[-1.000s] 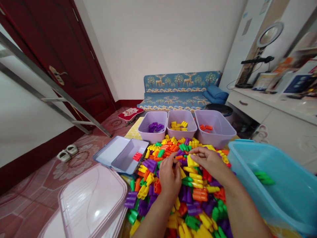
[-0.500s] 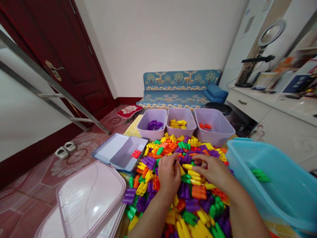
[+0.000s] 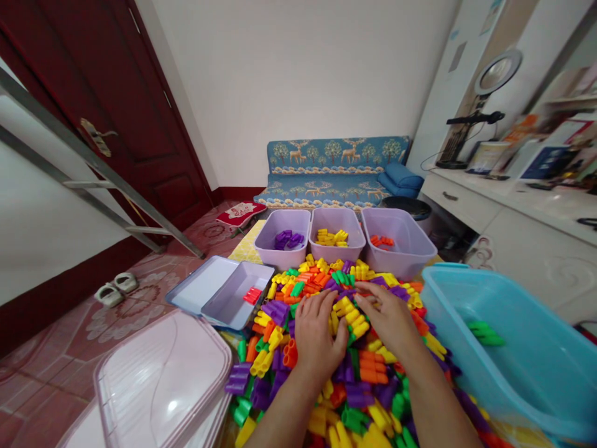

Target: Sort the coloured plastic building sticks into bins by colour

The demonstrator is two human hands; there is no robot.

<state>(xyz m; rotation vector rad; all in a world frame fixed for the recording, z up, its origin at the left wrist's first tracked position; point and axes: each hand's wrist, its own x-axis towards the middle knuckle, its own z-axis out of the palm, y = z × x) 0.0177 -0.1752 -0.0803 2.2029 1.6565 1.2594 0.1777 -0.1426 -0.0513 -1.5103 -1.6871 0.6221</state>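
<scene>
A wide heap of plastic pieces in purple, yellow, orange, green and red point(image 3: 373, 367) covers the table in front of me. My left hand point(image 3: 319, 333) rests on the heap, its fingers spread and the thumb apart. Across from it, my right hand point(image 3: 385, 314) reaches in with parted, bent fingers. Yellow pieces point(image 3: 351, 316) lie between both hands, close to the fingertips; neither hand is closed round them. Behind the heap stand three lilac bins, with purple pieces point(image 3: 288, 239), yellow pieces point(image 3: 331, 237) and orange-red pieces point(image 3: 382, 242).
On the right is a blue tub point(image 3: 527, 348) with green pieces point(image 3: 485, 333). An open lilac case point(image 3: 228, 305) holding a red piece point(image 3: 252, 295) lies left, near stacked pale lids point(image 3: 163, 373). A patterned sofa point(image 3: 321, 186) stands behind.
Yellow pieces between my hands have shifted and sit at a different angle. My right hand has moved slightly left, and my left thumb stands further out. The whole view has tilted a little.
</scene>
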